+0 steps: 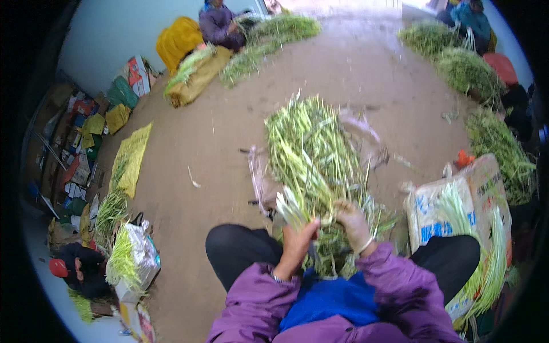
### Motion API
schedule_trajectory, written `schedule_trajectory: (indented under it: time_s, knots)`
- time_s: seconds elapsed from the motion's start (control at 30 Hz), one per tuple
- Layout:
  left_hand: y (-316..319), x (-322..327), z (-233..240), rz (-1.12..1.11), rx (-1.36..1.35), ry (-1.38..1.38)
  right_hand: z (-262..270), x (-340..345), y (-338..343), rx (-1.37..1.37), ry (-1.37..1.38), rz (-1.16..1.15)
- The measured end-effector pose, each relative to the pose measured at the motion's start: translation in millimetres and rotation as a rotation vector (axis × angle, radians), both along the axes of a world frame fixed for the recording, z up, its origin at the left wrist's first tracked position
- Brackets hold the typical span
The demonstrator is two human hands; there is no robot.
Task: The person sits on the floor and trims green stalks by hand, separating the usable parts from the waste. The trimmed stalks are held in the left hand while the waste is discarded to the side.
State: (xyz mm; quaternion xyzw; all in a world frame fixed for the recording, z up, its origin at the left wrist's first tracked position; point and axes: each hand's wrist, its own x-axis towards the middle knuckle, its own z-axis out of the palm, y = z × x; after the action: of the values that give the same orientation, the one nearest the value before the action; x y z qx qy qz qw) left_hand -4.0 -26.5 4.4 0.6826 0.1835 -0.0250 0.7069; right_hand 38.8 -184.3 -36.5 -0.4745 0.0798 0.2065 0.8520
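My left hand (295, 245) grips a small bunch of green stalks (292, 210), their pale white ends fanned out above the fingers. Close beside it on the right, my right hand (354, 225) wears a thin pale glove. Its fingertips are closed at some leafy strands between the two hands, though the exact grip is blurred. Beyond both hands, a large heap of long green stalks and leaves (309, 133) lies on a pinkish sheet (262, 178) on the floor. More leaves lie between my knees, under the hands.
To my right, a white woven sack (441, 210) bears writing and carries pale trimmed stalks (493, 257). At left are a yellow sheet (136, 160) and a silvery bag (143, 246) beside stalks. Several people sit along the walls near green heaps (283, 28). Clutter (79, 171) lines the left wall.
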Motion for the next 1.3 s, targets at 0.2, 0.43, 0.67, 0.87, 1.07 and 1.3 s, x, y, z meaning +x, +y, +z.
schedule_trajectory:
  time_s: [0.2, 0.43, 0.67, 0.87, 1.07, 1.3]
  knots:
    - [-1.0, -1.8, 2.9, -0.024, -0.023, -0.064, -10.9, 5.2, -2.2, -0.242, -0.105, 0.393]
    - [-2.7, -5.0, -3.3, -0.016, -0.042, -0.046, -17.4, 5.1, -0.9, -0.189, -0.065, 0.149]
    - [-4.4, -6.4, -1.2, 0.119, -0.233, -0.128, -27.7, 20.8, -14.4, -0.042, -0.078, -0.020]
    - [5.8, -1.1, 6.8, 0.262, -0.320, -0.144, -65.0, 63.0, -54.9, -0.462, -0.228, -0.153]
    - [34.1, 3.9, 17.1, 0.372, -0.479, -0.157, -105.1, 99.9, -139.1, -1.614, -0.699, -0.031]
    - [73.3, 2.2, 39.3, 0.510, -0.556, -0.240, -110.8, 96.9, -232.4, -1.693, 0.092, -0.194]
